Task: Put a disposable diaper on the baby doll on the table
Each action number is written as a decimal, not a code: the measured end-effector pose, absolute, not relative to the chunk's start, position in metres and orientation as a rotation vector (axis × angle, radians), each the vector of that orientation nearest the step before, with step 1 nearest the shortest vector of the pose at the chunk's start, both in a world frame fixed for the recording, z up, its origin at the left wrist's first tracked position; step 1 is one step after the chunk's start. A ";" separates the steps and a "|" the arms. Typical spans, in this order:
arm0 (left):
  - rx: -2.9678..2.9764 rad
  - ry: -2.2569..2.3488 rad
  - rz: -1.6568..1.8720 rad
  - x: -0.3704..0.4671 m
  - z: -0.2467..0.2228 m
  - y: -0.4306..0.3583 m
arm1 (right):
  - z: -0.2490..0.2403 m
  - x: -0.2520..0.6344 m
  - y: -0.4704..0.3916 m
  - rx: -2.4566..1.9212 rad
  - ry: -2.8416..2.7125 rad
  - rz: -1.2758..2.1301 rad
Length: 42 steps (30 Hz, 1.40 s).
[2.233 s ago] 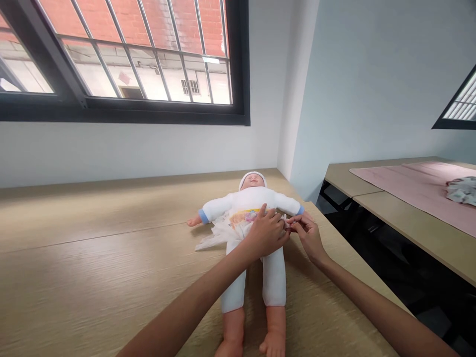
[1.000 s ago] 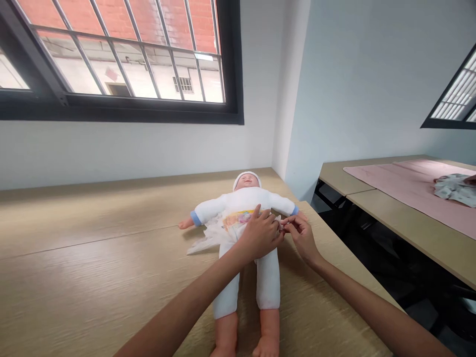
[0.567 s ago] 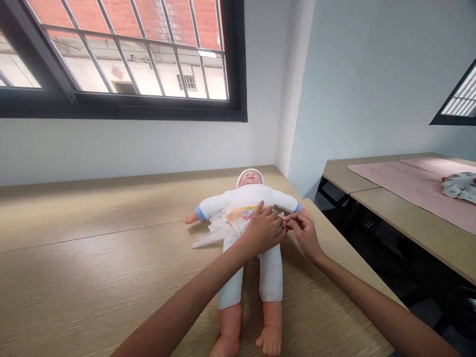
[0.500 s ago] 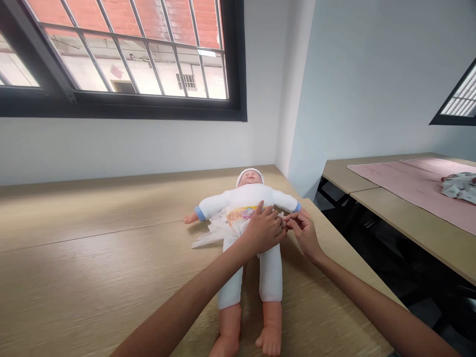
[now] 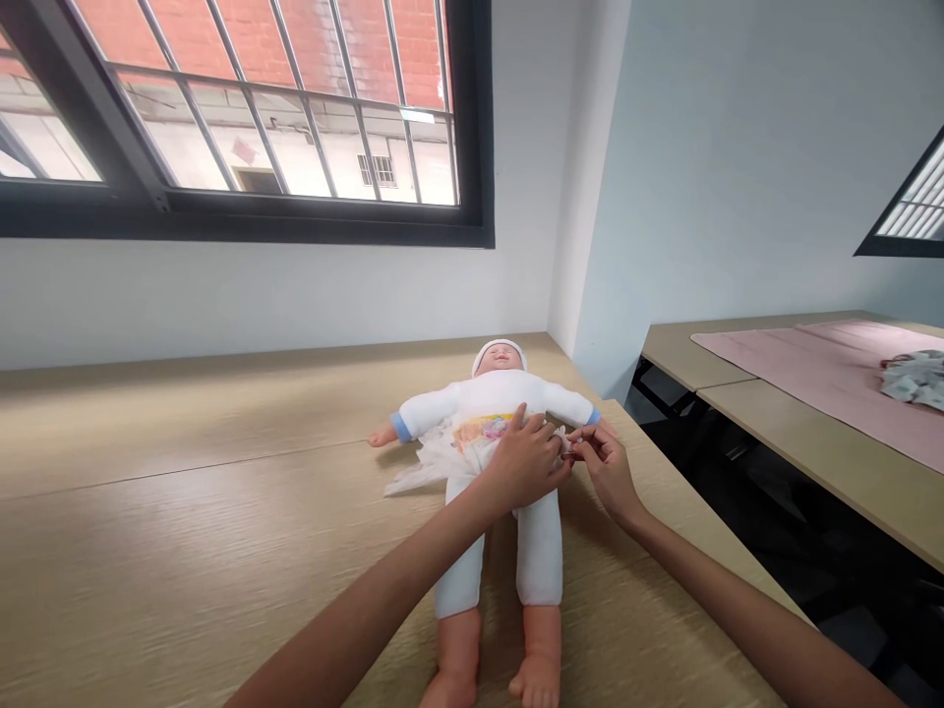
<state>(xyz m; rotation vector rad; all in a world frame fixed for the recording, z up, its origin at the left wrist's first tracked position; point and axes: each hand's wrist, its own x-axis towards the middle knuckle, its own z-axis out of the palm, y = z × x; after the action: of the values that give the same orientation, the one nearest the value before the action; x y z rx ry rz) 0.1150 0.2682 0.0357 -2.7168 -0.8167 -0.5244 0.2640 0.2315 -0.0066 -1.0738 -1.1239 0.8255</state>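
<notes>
Head view: looks like a baby doll (image 5: pixel 501 393) lying face-up on a wooden table (image 5: pixel 221 551), with a ruffled white diaper (image 5: pixel 472 452) at its waist, colourful print on the front. See the left hand (image 5: pixel 525 462) over the doll's lower belly, one finger stretched out and the rest bent; can't tell if gripping anything. Note the right hand (image 5: pixel 606 472) by the doll's left hip, fingertips pinching the diaper's frilly edge. Well to the right of the doll, spot a pink cloth (image 5: pixel 803 369) with bunched grey-white fabric (image 5: pixel 914 378) on top. Beyond the doll, to the left, find a barred window (image 5: pixel 295 118).
</notes>
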 end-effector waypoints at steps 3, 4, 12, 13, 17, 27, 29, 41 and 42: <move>-2.719 -0.830 -0.516 0.115 0.035 0.269 | -0.006 0.263 0.231 -1.070 -1.123 0.823; -2.721 -0.834 -0.513 0.115 0.035 0.269 | -0.006 0.263 0.231 -1.066 -1.123 0.823; -2.713 -0.816 -0.535 0.115 0.034 0.269 | -0.006 0.264 0.232 -1.072 -1.130 0.821; -2.710 -0.815 -0.537 0.115 0.034 0.269 | -0.006 0.264 0.232 -1.075 -1.131 0.819; -2.686 -0.798 -0.532 0.114 0.034 0.269 | -0.006 0.263 0.231 -1.067 -1.125 0.821; -2.232 -0.506 -0.756 0.127 0.035 0.252 | 0.007 0.271 0.236 -1.061 -1.020 0.849; -2.212 -0.455 -0.795 0.128 0.035 0.249 | 0.008 0.273 0.238 -1.067 -0.989 0.862; -2.298 -0.388 -0.682 0.129 0.032 0.249 | 0.004 0.278 0.247 -1.008 -1.128 0.895; -2.334 -0.401 -0.656 0.129 0.032 0.249 | 0.005 0.279 0.247 -1.001 -1.128 0.898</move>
<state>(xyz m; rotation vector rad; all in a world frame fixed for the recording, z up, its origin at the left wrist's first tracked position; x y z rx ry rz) 0.1289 0.2488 0.0318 -2.3341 -0.4014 -0.6558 0.2785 0.2467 0.0050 -1.0009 -1.1282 0.8983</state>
